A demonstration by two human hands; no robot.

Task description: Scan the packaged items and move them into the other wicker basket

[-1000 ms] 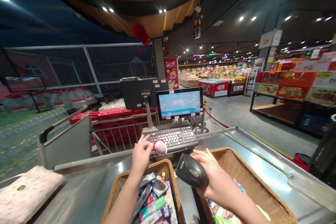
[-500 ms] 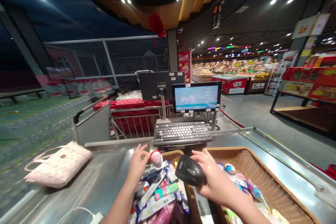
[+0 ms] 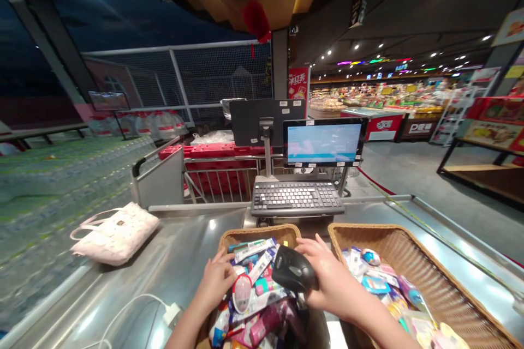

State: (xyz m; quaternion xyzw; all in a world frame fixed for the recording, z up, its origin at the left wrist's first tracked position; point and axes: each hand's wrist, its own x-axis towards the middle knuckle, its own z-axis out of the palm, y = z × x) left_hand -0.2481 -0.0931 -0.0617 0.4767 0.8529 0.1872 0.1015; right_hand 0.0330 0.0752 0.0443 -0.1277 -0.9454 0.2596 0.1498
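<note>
My left hand (image 3: pixel 216 281) pinches an egg-shaped pack (image 3: pixel 242 295), pinkish white with a red rim, over the left wicker basket (image 3: pixel 262 229). Beneath it lie several small packaged goods (image 3: pixel 266 319), including white-and-blue packs and a magenta one. In my right hand (image 3: pixel 328 283) is a black barcode scanner (image 3: pixel 293 270), its head pointing left toward the egg-shaped pack. The right wicker basket (image 3: pixel 382 232) stands beside that hand, with another blue-and-white egg-shaped pack (image 3: pixel 370 257) among its goods.
Behind the baskets are a black keyboard (image 3: pixel 298 197) and a lit monitor (image 3: pixel 323 143). A pale pink handbag (image 3: pixel 117 235) rests on the metal counter (image 3: pixel 180 245) at the left. Nearer lies a white adapter with a cable (image 3: pixel 172 314).
The egg-shaped pack has come down and nearer with my left hand, turning as it went. The scanner stays in my right hand. The camera view has shifted left.
</note>
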